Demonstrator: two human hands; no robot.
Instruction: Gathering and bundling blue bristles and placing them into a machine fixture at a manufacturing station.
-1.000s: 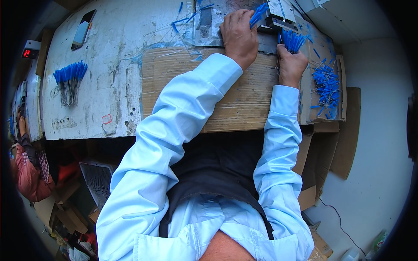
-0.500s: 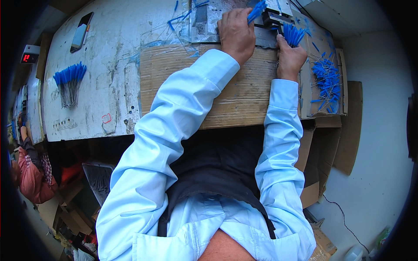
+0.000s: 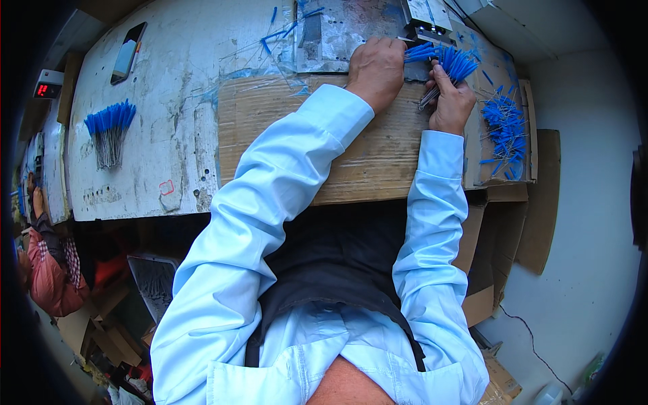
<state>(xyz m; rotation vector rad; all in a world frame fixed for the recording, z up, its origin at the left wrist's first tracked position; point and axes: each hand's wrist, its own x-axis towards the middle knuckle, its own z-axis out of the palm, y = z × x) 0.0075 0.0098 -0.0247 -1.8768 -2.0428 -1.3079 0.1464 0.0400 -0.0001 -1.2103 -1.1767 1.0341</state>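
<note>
My left hand point(image 3: 378, 73) is closed around a few blue-tipped thin metal rods point(image 3: 420, 52), their tips pointing right. In my right hand point(image 3: 452, 106) is a thicker bundle of blue-tipped rods point(image 3: 460, 65), leaning with the tips up to the right and the bare metal ends showing at lower left. The two groups of tips meet or overlap between the hands; whether they touch I cannot tell. Just beyond them stands a small metal fixture point(image 3: 426, 15). My left hand's fingertips are hidden behind its back.
A cardboard sheet point(image 3: 290, 142) lies under my wrists, below a metal plate point(image 3: 337, 37). Loose blue-tipped rods point(image 3: 505, 128) are heaped in a cardboard tray at right. Leftward are another rod bundle point(image 3: 109, 128), a phone point(image 3: 128, 54) and a red-digit display box point(image 3: 48, 84). A co-worker's hand point(image 3: 38, 202) shows far left.
My left hand has come down and slightly right, and its rods now point sideways toward the other bundle. The right hand's bundle has tilted, tips to the right.
</note>
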